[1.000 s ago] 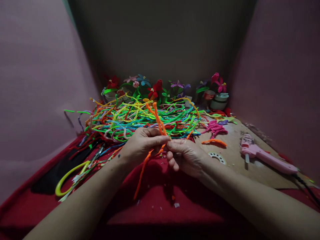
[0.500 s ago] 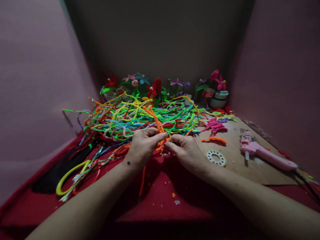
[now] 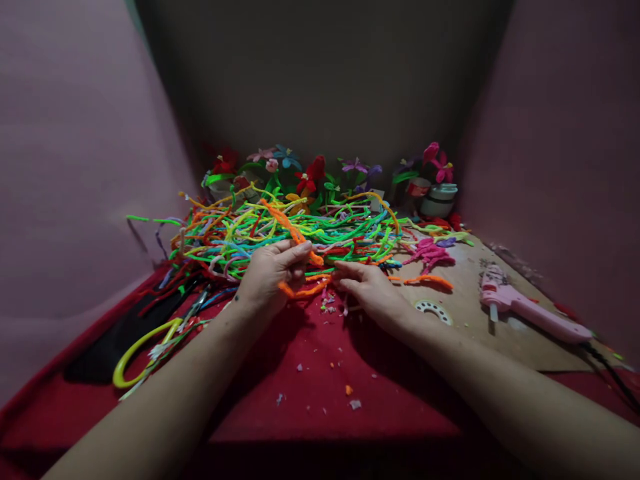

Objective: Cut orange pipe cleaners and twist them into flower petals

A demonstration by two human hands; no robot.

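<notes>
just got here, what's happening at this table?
A person's left hand pinches a fuzzy orange piece in front of a pile of colorful fuzzy stems. The right hand is close to another orange strand; whether it grips it is unclear. A pink glue gun lies on the board at right.

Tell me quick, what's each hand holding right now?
Left hand: closed, holding an orange fuzzy strand.
Right hand: partly closed; can't tell whether it's holding anything.

From my remote place, I have both bare forearms [image 3: 187, 380] slanting inward from the lower corners of the view. On the left hand [image 3: 270, 275], the thumb [image 3: 296, 255] is pressed toward the curled fingers [image 3: 298, 273]. The right hand [image 3: 370, 288] points leftward, near but not touching; its grip I cannot tell clearly.
</notes>
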